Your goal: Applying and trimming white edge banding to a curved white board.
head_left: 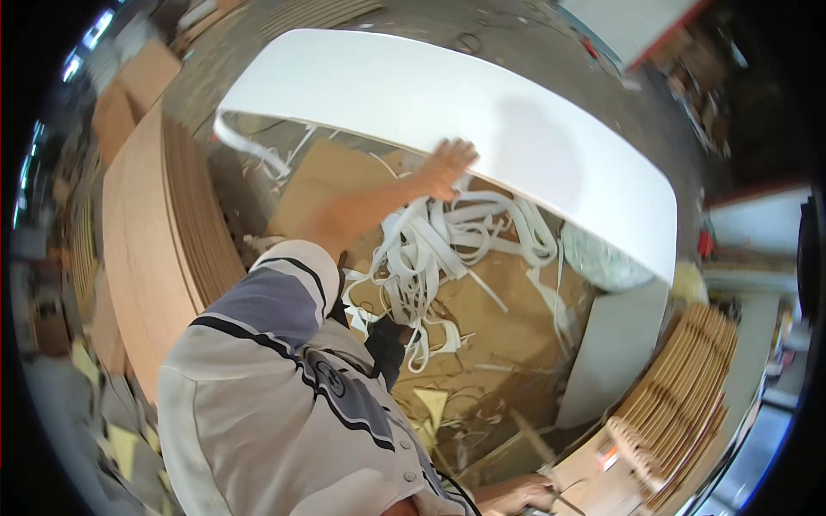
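White board (387,82) lies ahead of us, long axis left to right, our left hand (446,168) nearer, loosely open at its near edge, while we cannot tell whether our right hand (527,494) holds anything.

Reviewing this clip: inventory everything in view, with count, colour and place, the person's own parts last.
Large panel: 1, white, upper centre
Loose strips: many, white, heaped mid-picture
Cardboard: count unclear, brown, beneath the strips
Left board stack: 1, tan, left
Right board stack: 1, tan, lower right
Smaller panel: 1, pale grey, right of the strips
Yellow scrap: at least 1, below the strips
Blurred clutter: uncountable, mixed colours, around the rim
Shirt: 1, beige-grey, black trim, lower left
Left hand: 1, bare, at the large panel's near edge
Right hand: 1, bare, bottom edge
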Motion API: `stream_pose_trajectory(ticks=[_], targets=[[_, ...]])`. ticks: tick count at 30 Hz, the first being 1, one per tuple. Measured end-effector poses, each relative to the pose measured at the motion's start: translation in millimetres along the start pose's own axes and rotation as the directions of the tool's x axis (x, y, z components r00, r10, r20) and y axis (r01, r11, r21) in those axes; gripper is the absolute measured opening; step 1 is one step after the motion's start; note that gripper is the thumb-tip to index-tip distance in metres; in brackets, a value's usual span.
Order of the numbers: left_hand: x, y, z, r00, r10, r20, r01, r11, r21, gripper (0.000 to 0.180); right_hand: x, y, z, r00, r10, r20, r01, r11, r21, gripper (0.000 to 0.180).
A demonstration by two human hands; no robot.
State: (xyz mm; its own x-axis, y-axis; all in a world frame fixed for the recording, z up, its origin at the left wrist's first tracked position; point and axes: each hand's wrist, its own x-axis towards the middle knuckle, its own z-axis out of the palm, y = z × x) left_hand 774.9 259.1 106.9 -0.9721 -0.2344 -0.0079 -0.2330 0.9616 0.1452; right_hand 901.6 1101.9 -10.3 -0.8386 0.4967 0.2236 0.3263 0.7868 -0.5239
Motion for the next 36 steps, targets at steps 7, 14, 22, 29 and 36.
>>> stream_pose_trajectory(ticks=[7,14,22,29,36], targets=[[-165,-144,51,0.668,-0.349,-0.657,0.054,0.903,-0.426,0.055,-58,-341,38,0.972,-0.161,-0.169,0.229,0.799,0.556,0.032],[-329,-407,7,-0.126,-0.740,-0.661,0.776,0.341,-0.530,0.085,-166,-608,102,0.655,-0.672,0.345,0.249,0.623,0.741,0.021],[-363,-483,12,-0.082,-0.912,-0.401,0.736,0.216,-0.642,0.050,-390,-872,180,-0.259,-0.786,0.562,0.325,0.477,0.817,0.024],[-390,-479,-10,0.050,-0.941,-0.333,0.656,0.283,-0.700,0.023,-606,-958,211,-0.618,-0.680,0.395,0.516,0.028,0.856,0.023],[-405,-472,-26,-0.021,-0.924,-0.382,0.630,0.285,-0.723,0.016,-734,-958,224,-0.709,-0.676,0.200,0.466,-0.237,0.852,0.022]])
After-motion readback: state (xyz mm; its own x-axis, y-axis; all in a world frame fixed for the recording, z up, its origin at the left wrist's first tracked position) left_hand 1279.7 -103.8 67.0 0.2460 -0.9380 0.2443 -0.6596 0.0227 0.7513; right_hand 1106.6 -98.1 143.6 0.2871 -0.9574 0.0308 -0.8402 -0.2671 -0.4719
